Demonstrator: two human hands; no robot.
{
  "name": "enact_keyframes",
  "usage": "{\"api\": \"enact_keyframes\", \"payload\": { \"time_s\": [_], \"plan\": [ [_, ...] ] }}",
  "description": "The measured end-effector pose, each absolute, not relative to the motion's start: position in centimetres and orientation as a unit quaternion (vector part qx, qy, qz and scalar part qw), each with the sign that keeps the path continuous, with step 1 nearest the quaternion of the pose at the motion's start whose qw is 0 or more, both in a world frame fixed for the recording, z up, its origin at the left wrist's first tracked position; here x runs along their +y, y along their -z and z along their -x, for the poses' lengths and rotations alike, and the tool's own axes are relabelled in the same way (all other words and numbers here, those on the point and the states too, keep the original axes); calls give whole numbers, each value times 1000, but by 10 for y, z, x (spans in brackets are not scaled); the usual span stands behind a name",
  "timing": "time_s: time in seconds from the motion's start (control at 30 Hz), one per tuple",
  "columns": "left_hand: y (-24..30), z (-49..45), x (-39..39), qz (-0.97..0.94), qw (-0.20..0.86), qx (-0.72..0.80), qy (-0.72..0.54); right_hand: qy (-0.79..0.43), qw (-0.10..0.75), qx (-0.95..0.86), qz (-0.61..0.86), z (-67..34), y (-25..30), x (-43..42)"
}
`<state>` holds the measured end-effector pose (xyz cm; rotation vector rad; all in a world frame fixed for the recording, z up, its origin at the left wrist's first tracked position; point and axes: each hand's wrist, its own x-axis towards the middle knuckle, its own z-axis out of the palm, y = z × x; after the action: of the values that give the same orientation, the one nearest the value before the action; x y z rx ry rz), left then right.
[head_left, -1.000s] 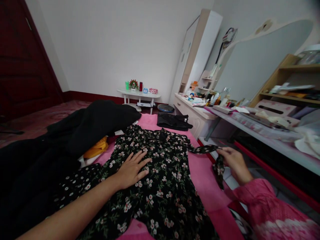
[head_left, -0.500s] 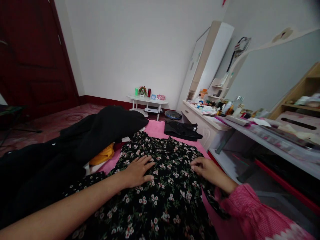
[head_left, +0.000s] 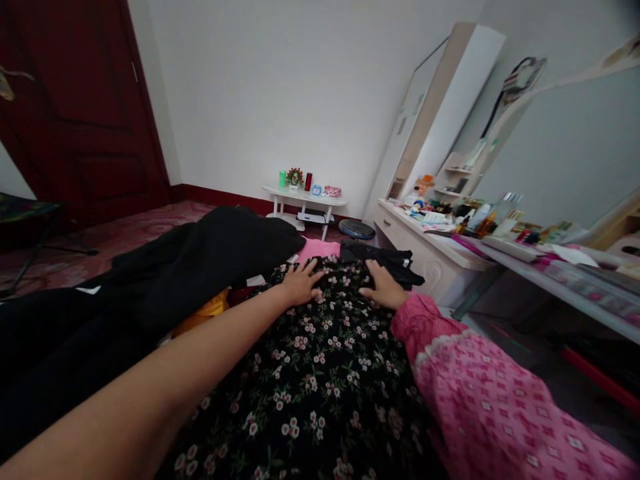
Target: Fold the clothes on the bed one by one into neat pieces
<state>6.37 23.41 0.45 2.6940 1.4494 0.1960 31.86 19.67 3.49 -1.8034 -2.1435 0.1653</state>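
A black garment with a small pink-and-white flower print (head_left: 320,360) lies spread out in front of me on a pink cloth (head_left: 318,249). My left hand (head_left: 301,283) rests on its far left part, fingers spread. On the far right part lies my right hand (head_left: 383,285), palm down with the thumb apart from the fingers. Neither hand grips the fabric as far as I can see. Just beyond my right hand is a folded black garment (head_left: 400,261).
A heap of black clothing (head_left: 200,267) with a yellow cloth (head_left: 207,312) lies on the left. At right stands a dressing table (head_left: 425,247) crowded with bottles. A small white table (head_left: 305,194) is by the far wall, a dark red door (head_left: 85,100) at left.
Both hands have moved forward, away from me, to the far end of the flowered garment. My right hand's fingers, curled before, are now laid out. The view has shifted slightly.
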Motion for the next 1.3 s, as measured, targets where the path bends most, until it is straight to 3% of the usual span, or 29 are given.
{"api": "enact_keyframes", "payload": {
  "time_s": [0.13,0.33,0.5,0.73,0.87,1.03,1.3],
  "plan": [
    [-2,-64,238,-833,47,544,-88,43,166,-668,724,-344,-27,205],
    [40,-53,189,-883,57,460,-71,38,97,-585,804,-394,2,180],
    [59,-53,167,-871,19,475,-126,5,55,-535,843,-419,7,180],
    [53,-51,163,-886,9,442,-140,90,75,-478,870,-411,-2,179],
    [48,-49,160,-900,21,413,-136,100,97,-563,815,-356,-7,174],
    [42,-48,156,-918,38,379,-106,-16,90,-780,619,-274,-3,121],
    [30,-32,93,-934,130,328,-46,-136,84,-808,567,-256,-11,-11]
  ]
}}
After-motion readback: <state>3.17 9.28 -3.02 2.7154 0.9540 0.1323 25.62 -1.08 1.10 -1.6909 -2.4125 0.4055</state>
